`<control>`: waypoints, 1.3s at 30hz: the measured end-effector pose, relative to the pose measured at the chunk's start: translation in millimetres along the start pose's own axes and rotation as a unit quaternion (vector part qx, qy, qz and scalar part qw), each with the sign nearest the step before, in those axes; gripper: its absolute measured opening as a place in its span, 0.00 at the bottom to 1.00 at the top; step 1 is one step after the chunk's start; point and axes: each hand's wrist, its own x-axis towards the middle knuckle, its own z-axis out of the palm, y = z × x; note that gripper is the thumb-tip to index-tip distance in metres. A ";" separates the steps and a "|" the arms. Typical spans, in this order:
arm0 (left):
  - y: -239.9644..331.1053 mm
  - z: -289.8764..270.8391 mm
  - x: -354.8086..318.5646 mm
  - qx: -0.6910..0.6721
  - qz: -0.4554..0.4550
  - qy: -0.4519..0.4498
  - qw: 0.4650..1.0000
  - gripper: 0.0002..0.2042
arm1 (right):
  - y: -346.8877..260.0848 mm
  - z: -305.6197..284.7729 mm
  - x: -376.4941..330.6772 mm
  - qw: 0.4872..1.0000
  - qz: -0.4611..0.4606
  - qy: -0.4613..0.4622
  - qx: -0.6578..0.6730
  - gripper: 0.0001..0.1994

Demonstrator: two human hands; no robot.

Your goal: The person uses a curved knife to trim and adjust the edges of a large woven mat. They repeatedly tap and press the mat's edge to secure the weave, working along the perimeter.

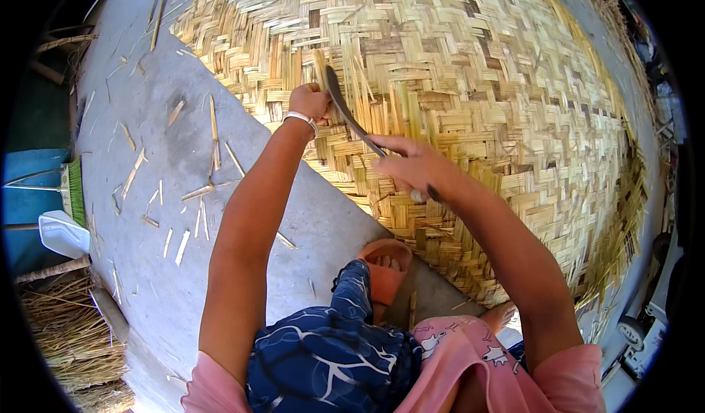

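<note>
A large woven mat [470, 97] of pale, split bamboo-like strips lies over the floor ahead of me and to the right. My left hand [311, 103], with a pale bracelet at its wrist, is closed over the mat near its left edge. A yellowish strip [320, 63] sticks up just beyond that fist and seems to be pinched in it. My right hand [415, 167] is wrapped round the handle of a dark curved knife [344, 106]. Its blade points away and to the left, beside my left hand. Whether the blade touches the strip I cannot tell.
Loose strip offcuts [180, 245] litter the grey concrete floor [165, 192] on the left. A green-bristled broom [75, 192] and a white plastic container [64, 234] are at the far left, above a straw bundle [70, 339]. My sandalled foot [385, 270] is beside the mat's near edge.
</note>
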 end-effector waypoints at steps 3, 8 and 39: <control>-0.6 -1.3 -4.3 -0.022 0.010 -0.021 0.999 0.10 | -8.5 -12.3 12.8 0.999 0.036 0.001 -0.030 0.30; 2.5 -13.9 -12.3 -0.088 0.012 -0.085 0.992 0.11 | -20.9 -29.2 25.7 0.985 0.048 -0.010 -0.167 0.27; 44.1 -4.1 -0.1 -0.070 -0.194 -0.080 0.975 0.12 | 13.5 15.5 81.6 0.867 -0.027 0.188 -0.460 0.18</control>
